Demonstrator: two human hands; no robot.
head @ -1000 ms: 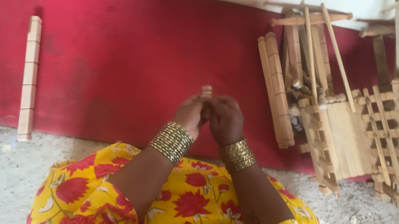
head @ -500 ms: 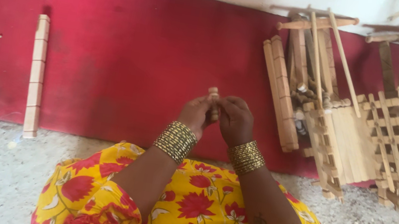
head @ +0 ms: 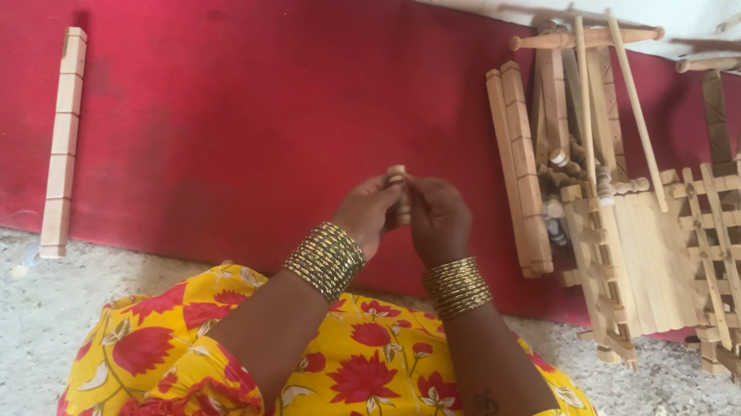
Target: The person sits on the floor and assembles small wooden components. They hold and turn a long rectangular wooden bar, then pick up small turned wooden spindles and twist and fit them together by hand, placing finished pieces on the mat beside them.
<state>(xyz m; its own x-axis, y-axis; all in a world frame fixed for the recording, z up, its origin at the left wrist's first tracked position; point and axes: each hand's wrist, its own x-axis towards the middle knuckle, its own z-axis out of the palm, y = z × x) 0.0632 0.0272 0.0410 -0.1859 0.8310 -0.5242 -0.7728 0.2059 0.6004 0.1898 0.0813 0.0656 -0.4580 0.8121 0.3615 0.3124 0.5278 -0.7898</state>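
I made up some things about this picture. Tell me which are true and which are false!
1. Both hands hold a small wooden piece together. True: the left hand and right hand meet around the wooden piece.
2. The mat is blue. False: the mat is red.
3. A long wooden strip lies alone on the left. True: the strip lies apart from everything else.
4. The pile of wooden frames is on the left. False: the frames are on the right.
5. Both wrists wear gold bangles. True: the bangles show on each wrist.
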